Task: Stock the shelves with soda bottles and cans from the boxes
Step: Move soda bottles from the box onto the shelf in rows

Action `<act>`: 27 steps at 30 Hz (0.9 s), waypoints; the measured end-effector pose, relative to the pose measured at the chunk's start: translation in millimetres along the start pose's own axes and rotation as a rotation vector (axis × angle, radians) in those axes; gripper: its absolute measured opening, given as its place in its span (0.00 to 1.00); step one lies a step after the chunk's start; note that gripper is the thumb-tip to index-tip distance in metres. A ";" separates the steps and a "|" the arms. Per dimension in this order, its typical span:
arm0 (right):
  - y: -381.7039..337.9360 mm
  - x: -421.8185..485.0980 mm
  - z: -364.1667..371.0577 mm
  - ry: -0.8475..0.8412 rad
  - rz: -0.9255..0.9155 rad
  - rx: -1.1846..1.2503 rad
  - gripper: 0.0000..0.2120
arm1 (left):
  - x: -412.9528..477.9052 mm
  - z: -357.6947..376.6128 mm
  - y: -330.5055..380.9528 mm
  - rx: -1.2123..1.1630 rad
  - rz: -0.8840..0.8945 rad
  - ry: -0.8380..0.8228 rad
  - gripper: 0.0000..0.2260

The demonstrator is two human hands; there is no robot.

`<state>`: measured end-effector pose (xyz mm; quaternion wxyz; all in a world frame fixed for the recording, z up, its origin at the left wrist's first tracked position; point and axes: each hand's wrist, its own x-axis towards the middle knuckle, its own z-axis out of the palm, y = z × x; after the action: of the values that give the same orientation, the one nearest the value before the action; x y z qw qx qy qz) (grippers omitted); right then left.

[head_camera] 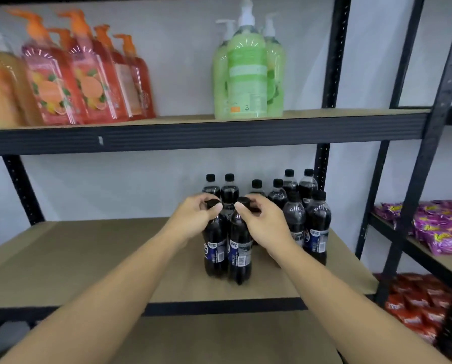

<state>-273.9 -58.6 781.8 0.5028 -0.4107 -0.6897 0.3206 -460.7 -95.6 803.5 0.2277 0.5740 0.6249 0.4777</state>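
From the head view, both bare forearms reach forward over the middle shelf (88, 258), a tan board in a black metal frame. The left hand (196, 216) has its fingers curled round the black cap of the left bottle (215, 248), and the right hand (264, 222) pinches the cap of the right bottle (239, 256) between thumb and fingertips. These two dark soda bottles stand upright on the shelf board, side by side and touching, with their blue-and-white labels facing the camera. They sit at the front of the group, towards the right half of the shelf. Behind them and to their right, the other soda bottles (318, 222) of the same kind stand upright in close rows that reach back to the white wall. On the upper shelf (193, 132), green soap bottles (247, 74) with white pumps stand right of centre, and orange soap bottles (88, 80) stand at the left, blurred. In the neighbouring rack on the right, purple snack bags (443, 227) lie on one shelf, with red snack bags (424, 306) on the shelf below.
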 end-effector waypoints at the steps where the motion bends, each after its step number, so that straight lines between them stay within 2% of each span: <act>1: 0.0 6.1 5.6 0.010 0.004 -0.016 0.15 | 7.6 -2.2 -4.1 -0.009 -0.003 -0.011 0.04; 5: 6.9 21.3 24.5 0.033 0.030 -0.061 0.17 | 27.0 -9.4 -13.9 -0.003 0.007 -0.044 0.04; 10: 20.2 18.6 40.7 0.034 0.021 -0.096 0.17 | 28.5 -9.7 -34.0 -0.051 0.136 -0.006 0.03; 12: 24.8 18.8 45.2 0.019 0.010 -0.102 0.19 | 23.7 -9.5 -44.6 -0.010 0.172 0.006 0.05; 15: 27.2 12.6 49.5 -0.088 0.067 -0.129 0.23 | 15.2 -5.9 -69.2 0.008 0.238 -0.005 0.11; 19: 55.2 -4.0 57.7 -0.196 0.223 -0.148 0.29 | 12.0 6.5 -112.3 0.081 0.183 -0.006 0.24; 24: 102.1 -29.7 68.9 -0.261 0.267 -0.187 0.25 | 0.5 21.9 -156.1 0.200 0.084 -0.153 0.18; 27: 120.4 -45.2 74.9 -0.231 0.233 -0.207 0.30 | -5.1 23.0 -171.5 0.208 0.065 -0.206 0.21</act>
<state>-309.1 -46.0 637.7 0.3348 -0.4976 -0.7200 0.3491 -526.0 -72.9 644.9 0.2143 0.6606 0.6252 0.3560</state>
